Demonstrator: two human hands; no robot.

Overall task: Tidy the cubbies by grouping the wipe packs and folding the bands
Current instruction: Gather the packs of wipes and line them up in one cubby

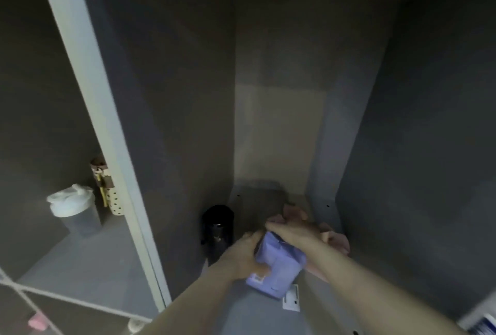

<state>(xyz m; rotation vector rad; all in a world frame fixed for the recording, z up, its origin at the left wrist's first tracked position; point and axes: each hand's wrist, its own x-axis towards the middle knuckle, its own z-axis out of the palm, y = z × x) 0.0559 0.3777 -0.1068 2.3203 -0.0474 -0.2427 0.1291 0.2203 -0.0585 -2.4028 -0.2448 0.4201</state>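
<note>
Inside cubby: purple wipe pack (276,265)
Left hand (241,254): grips pack's side
Right hand (292,232): fingers apparently pinching its top

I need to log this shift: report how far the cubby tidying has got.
Done: nothing visibly finished. In hand: both hands, left and right, hold a purple wipe pack inside the cubby. Left: the pink band lies unfolded behind it; no other packs are grouped yet.

A dim grey cubby is bounded on its left by a pale upright divider (88,87). Right of that divider, dark side walls (174,93) flank a lighter beige back panel (279,130). Left of it lies another grey compartment floor (88,262).
</note>
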